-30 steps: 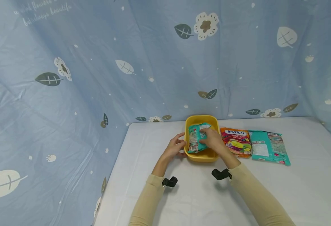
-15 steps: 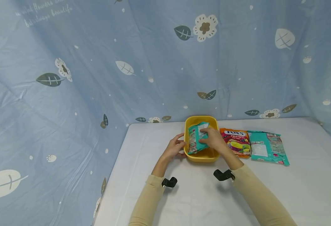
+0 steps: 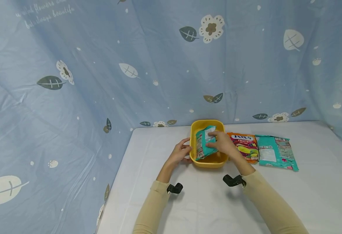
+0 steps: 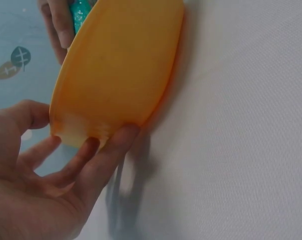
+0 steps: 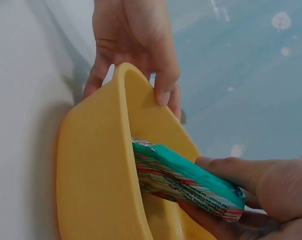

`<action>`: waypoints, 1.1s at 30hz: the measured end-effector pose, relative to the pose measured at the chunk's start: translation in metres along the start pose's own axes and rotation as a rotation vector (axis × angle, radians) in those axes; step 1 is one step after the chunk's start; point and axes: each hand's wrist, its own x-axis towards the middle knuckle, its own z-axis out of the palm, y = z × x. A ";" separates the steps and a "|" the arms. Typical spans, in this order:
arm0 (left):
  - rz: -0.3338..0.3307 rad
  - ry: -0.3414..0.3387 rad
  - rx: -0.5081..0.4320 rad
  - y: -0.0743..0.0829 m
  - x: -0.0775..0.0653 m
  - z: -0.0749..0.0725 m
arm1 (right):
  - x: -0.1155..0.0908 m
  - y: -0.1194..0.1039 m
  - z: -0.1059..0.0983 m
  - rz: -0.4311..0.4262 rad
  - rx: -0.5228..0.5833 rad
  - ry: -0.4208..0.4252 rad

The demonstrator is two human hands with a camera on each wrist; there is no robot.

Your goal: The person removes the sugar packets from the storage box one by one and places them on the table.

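Observation:
My right hand (image 3: 224, 143) pinches a teal candy bag (image 3: 202, 144) between thumb and fingers, inside a yellow plastic bin (image 3: 208, 164). In the right wrist view the teal bag (image 5: 186, 180) is seen edge-on and tilted, partly below the bin's rim. What lies beneath it is mostly hidden. With curled, spread fingers my left hand (image 3: 180, 152) holds the bin's left side. The left wrist view shows its fingertips on the outer wall and at the rim of the bin (image 4: 120, 60).
Just right of the bin lies an orange Fox's fruit candy bag (image 3: 245, 148), partly behind my right forearm. Beside it a second teal bag (image 3: 277, 152) lies flat. A blue patterned curtain (image 3: 165, 65) hangs behind the white table (image 3: 200, 201).
My right hand and the held teal bag have shifted slightly to the right within the bin. The left hand and the bin stay nearly in place.

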 end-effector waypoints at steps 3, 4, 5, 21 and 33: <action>0.005 -0.004 0.006 0.000 0.001 0.000 | -0.001 0.000 -0.002 0.004 -0.006 -0.001; 0.006 -0.004 0.007 0.000 0.001 0.000 | -0.001 0.001 -0.003 0.004 -0.013 0.001; 0.007 -0.004 0.009 0.000 0.001 0.000 | -0.001 0.001 -0.004 0.004 -0.020 0.002; 0.007 0.005 0.015 -0.001 0.003 0.001 | -0.009 -0.001 -0.018 0.009 -0.009 0.030; -0.009 0.016 0.016 0.001 0.000 0.001 | -0.022 -0.004 -0.028 -0.039 0.017 0.035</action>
